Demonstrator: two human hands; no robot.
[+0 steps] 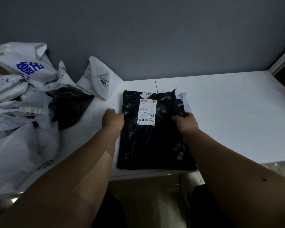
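One white table [229,112] is bearing a heap of white mailer bags [20,145] at left; one black parcel [155,145] is lying flat near its front edge; left hand [113,120] and right hand [186,123] are gripping the parcel's sides.

The label's [146,111] print on the parcel [151,142] is too small to read. The left hand [112,120] hides its fingertips at the parcel's edge, and the right hand [186,123] hides its own behind its knuckles. The parcel mostly covers a white sheet [183,97]. The bags [20,96] at left are cut off by the frame edge. The bottom of the frame is dark and unclear.
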